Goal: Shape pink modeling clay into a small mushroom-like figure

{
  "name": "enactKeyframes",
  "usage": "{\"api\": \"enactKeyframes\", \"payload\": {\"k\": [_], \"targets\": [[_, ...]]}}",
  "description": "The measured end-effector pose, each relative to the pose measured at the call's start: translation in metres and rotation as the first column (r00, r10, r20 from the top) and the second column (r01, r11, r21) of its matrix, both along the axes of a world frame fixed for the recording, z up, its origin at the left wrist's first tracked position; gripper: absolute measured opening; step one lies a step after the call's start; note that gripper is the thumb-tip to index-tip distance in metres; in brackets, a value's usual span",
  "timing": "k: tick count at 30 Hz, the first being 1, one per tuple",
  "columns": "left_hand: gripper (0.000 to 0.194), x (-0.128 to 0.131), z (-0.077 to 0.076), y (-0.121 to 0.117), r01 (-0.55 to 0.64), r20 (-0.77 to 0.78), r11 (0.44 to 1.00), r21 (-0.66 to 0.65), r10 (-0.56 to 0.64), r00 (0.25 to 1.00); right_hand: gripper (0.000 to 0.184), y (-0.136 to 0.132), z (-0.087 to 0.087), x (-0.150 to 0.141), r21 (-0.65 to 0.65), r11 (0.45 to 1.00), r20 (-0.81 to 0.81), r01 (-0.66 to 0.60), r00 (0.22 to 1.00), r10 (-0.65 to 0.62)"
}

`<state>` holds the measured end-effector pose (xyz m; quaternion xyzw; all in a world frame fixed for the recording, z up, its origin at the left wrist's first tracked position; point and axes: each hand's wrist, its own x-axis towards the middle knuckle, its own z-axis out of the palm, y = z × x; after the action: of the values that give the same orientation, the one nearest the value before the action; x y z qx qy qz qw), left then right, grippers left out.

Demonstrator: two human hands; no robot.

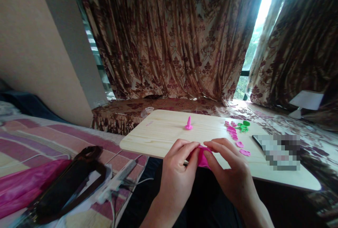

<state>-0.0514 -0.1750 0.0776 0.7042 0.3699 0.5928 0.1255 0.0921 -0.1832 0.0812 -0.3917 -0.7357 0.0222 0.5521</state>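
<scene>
The left hand [179, 166] and the right hand [231, 168] both hold one pink piece [204, 156] — the fingers are closed on it, at the near edge of the table [158, 133]. From this piece, the pink cone [189, 124] stands upright on the table at eleven o'clock. The pink flat pieces [233, 134] lie at one to two o'clock — the green pieces [244, 125] are just beside them.
</scene>
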Motion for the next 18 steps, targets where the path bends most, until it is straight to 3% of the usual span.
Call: {"api": "enactKeyframes", "payload": {"k": [4,10,14,18], "targets": [[0.019,-0.0007,0.0010,0.0002,-0.029,0.007,1.000,-0.009,0.029,1.000,0.016,0.0000,-0.0008,0.0016,0.001,1.000,0.007,-0.004,1.000,0.004],[0.021,0.0004,0.0004,-0.0026,0.033,-0.026,0.999,-0.010,-0.033,0.999,0.013,0.0024,-0.0007,0.0011,-0.001,1.000,0.000,-0.021,1.000,0.021],[0.016,0.0000,0.0012,-0.0009,-0.015,-0.018,1.000,-0.008,0.015,1.000,0.018,0.0010,-0.0017,0.0013,-0.014,1.000,-0.026,-0.005,1.000,0.005],[0.020,0.0000,-0.0006,-0.0011,-0.001,-0.012,0.998,-0.056,0.001,1.000,0.010,-0.0006,0.0002,0.0021,-0.046,0.998,-0.025,-0.030,0.999,0.029]]}}
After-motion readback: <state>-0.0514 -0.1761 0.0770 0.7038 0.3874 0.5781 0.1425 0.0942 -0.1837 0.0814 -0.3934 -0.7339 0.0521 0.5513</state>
